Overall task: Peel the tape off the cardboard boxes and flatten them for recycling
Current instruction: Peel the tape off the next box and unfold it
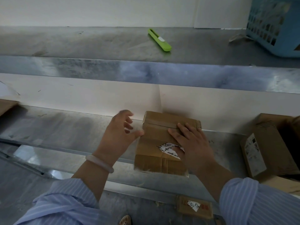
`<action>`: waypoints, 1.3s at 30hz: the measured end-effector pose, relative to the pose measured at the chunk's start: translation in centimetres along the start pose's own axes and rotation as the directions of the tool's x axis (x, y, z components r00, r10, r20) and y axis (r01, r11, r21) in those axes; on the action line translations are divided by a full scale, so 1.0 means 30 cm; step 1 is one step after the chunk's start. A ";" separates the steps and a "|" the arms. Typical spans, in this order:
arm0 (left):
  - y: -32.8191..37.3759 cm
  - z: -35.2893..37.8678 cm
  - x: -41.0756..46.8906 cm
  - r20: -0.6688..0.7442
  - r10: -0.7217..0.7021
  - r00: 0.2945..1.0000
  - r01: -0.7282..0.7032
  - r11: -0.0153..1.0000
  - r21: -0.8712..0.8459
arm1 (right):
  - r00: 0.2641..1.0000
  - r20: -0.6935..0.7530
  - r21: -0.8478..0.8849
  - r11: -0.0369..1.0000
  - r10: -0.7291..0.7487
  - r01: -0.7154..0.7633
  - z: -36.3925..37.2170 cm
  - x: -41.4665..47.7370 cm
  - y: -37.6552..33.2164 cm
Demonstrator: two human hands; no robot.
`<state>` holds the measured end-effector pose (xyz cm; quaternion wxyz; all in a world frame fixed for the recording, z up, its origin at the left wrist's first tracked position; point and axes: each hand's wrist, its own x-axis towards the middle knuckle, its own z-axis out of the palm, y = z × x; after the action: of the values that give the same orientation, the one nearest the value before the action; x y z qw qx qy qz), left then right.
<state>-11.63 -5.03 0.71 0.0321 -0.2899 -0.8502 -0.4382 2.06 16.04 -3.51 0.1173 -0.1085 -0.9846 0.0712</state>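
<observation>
**Inspector:** Start at the left.

**Assessor:** The left hand [118,135] hovers over the steel worktop [65,127] with its fingers spread and loosely bent, holding nothing. The thumb tip reaches the left edge of the small taped box [155,138], but I cannot confirm contact. It is probably placed there to steady or turn the box.

**Inspector:** Where is the box?

**Assessor:** It lies flat on the near worktop, close to the back wall. A tape strip [160,122] crosses its far end. The green cutter [159,40] lies on the far upper shelf, well apart.

**Inspector:** And the right side?

**Assessor:** The right hand [193,145] lies flat on top of the box, fingers straight, with the fingertips at the tape strip. It is likely pinning the box while feeling for a tape edge. Further right stands an opened box [263,153], and a blue basket [274,26] sits at the far right.
</observation>
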 end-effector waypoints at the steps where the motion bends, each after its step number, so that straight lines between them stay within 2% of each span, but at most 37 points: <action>1: -0.004 -0.010 0.008 0.056 0.075 0.996 -0.078 0.996 0.043 | 1.000 -0.017 0.004 1.000 -0.007 0.007 -0.004 0.001 0.000; 4: 0.000 -0.025 0.022 0.134 0.249 0.959 -0.269 0.950 0.159 | 0.995 -0.072 0.055 0.996 -0.071 0.075 -0.014 0.025 -0.012; 7: -0.008 -0.018 0.016 0.110 0.267 0.957 -0.285 0.937 0.201 | 0.992 -0.029 0.118 0.985 -0.123 0.126 -0.024 0.065 -0.050; 9: -0.019 -0.013 0.015 0.083 0.271 0.959 -0.282 0.937 0.207 | 0.987 0.019 0.054 0.986 -0.158 0.157 -0.014 0.086 -0.072; 12: -0.028 -0.001 0.026 0.075 0.274 0.959 -0.285 0.926 0.250 | 0.987 0.008 -0.011 0.987 -0.161 0.161 0.004 0.097 -0.083; 14: -0.026 0.011 0.038 0.037 0.204 0.978 -0.207 0.959 0.193 | 0.989 -0.020 -0.002 0.990 -0.144 0.144 0.009 0.101 -0.076; 16: -0.024 0.031 0.055 -0.034 0.036 0.999 -0.036 0.999 -0.006 | 0.989 -0.038 -0.001 0.990 -0.142 0.142 0.017 0.097 -0.066; 18: -0.020 0.051 0.078 -0.076 -0.190 0.979 0.163 0.950 -0.267 | 0.985 -0.070 0.003 0.987 -0.158 0.158 0.027 0.086 -0.064; 19: -0.019 0.056 0.093 -0.090 -0.263 0.961 0.218 0.913 -0.346 | 0.983 -0.085 0.006 0.987 -0.162 0.163 0.032 0.079 -0.065; 20: -0.017 0.055 0.105 -0.101 -0.278 0.955 0.224 0.902 -0.368 | 0.983 -0.094 0.008 0.987 -0.160 0.162 0.038 0.073 -0.067; 22: -0.010 0.048 0.120 -0.083 -0.173 0.981 0.139 0.941 -0.310 | 0.984 -0.100 0.013 0.989 -0.145 0.147 0.045 0.073 -0.065; 24: -0.006 0.035 0.121 0.006 -0.021 1.000 0.022 0.982 -0.190 | 0.984 -0.105 0.014 0.990 -0.140 0.143 0.047 0.080 -0.058; 25: -0.012 0.026 0.119 0.065 0.027 0.998 -0.015 0.986 -0.168 | 0.984 -0.110 0.012 0.989 -0.144 0.146 0.047 0.082 -0.054; 28: -0.029 -0.009 0.111 0.264 0.066 0.962 -0.001 0.970 -0.241 | 0.980 -0.125 0.004 0.988 -0.153 0.154 0.046 0.084 -0.047; 29: -0.035 -0.017 0.109 0.301 0.109 0.947 -0.056 0.982 -0.181 | 0.979 -0.131 0.005 0.987 -0.157 0.159 0.047 0.084 -0.048; 30: -0.036 -0.023 0.108 0.310 0.158 0.937 -0.136 0.986 -0.092 | 0.977 -0.139 0.011 0.987 -0.159 0.162 0.048 0.085 -0.050; 34: -0.018 -0.018 0.129 0.173 0.322 0.931 -0.349 0.923 0.164 | 0.978 -0.152 0.052 0.987 -0.143 0.153 0.047 0.091 -0.058; 36: -0.020 -0.015 0.145 0.145 0.340 0.929 -0.367 0.894 0.258 | 0.980 -0.145 0.061 0.987 -0.139 0.149 0.045 0.090 -0.056; 39: -0.037 -0.024 0.160 0.238 0.250 0.939 -0.297 0.936 0.187 | 0.983 -0.127 0.075 0.987 -0.131 0.142 0.042 0.088 -0.052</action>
<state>-16.34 -3.84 1.82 0.0349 -0.4453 -0.8431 -0.2993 -1.07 14.98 -3.90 0.1859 -0.0398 -0.9769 0.0975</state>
